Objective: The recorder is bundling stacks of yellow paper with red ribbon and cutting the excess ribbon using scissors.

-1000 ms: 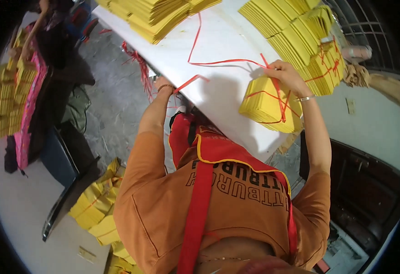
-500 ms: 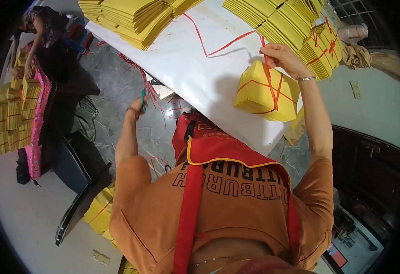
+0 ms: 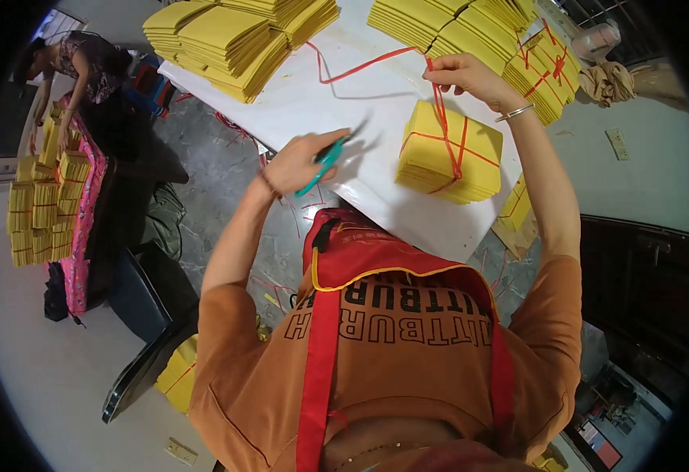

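White table under stacks of yellow paper, tied yellow bundle near its front edge, right hand above it pinching taut red string, left hand closed around teal-handled scissors beside bundle
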Demonstrator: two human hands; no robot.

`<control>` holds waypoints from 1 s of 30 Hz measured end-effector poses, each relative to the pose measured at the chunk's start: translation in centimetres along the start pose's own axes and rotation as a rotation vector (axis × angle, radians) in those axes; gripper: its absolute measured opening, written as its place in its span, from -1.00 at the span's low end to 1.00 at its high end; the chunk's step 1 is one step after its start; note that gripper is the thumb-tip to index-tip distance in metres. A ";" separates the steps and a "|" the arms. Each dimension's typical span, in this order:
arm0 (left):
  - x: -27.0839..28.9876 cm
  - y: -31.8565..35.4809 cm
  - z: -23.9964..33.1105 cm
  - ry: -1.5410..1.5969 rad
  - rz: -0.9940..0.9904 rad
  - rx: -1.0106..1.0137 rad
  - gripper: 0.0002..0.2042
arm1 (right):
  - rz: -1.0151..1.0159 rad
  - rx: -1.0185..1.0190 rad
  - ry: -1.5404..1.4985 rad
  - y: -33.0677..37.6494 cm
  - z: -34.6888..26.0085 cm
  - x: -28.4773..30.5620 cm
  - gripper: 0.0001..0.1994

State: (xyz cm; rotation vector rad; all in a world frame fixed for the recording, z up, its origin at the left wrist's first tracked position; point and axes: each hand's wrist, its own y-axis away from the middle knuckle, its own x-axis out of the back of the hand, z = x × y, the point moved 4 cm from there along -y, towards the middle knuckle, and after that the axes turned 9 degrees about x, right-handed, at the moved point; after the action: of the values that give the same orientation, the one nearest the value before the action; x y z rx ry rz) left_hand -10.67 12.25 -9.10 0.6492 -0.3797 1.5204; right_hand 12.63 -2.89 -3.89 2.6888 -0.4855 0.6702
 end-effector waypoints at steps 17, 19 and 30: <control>-0.3 -9.0 5.7 -0.220 0.049 -0.240 -0.72 | -0.120 0.193 0.163 -0.1 -2.9 -1.2 -0.81; 0.0 -8.2 5.2 -0.247 0.086 -0.225 -0.71 | -0.102 0.228 0.124 -0.1 -3.3 -1.4 -0.81; 4.6 7.1 -12.7 -0.154 -0.091 0.441 -0.66 | -0.181 0.239 -0.458 -0.3 -3.6 -16.2 -0.80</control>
State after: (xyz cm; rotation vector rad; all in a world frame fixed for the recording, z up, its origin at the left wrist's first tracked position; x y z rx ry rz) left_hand -19.60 23.12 -15.07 1.1192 -0.1250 1.4812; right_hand -2.15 2.79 -9.05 3.0720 -0.2746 0.0578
